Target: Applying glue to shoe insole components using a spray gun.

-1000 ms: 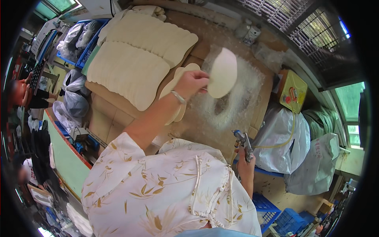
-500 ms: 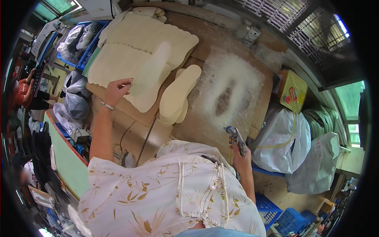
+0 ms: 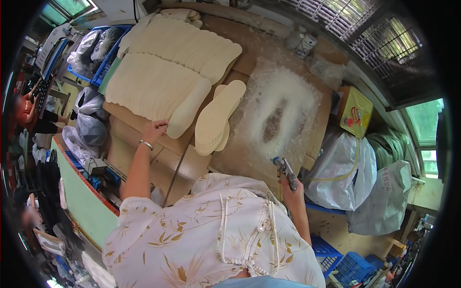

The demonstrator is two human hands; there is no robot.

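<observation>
My left hand [image 3: 156, 131] has its fingers closed at the heel edge of a cream insole [image 3: 188, 111], the nearest one of a large overlapping spread of insoles [image 3: 153, 79]. That insole lies flat at the right end of the front row. In my right hand [image 3: 292, 189] is a metal spray gun [image 3: 286, 172], its blue-tipped nozzle pointing toward a cardboard sheet coated in white overspray [image 3: 300, 96]. Between the hands sits a small stack of insoles [image 3: 217, 117], with some askew beneath the top one.
A yellow hose [image 3: 343, 176] runs from the gun to a yellow canister [image 3: 356, 111] at the right. Bottles [image 3: 306, 45] stand at the back. White sacks [image 3: 343, 163] crowd the right side, and blue crates [image 3: 355, 269] the lower right. A person in red [image 3: 26, 110] is far left.
The insole, blurred above the front row before, now lies flat at its right end. My left hand has moved right and nearer to me. My right hand with the spray gun has barely shifted.
</observation>
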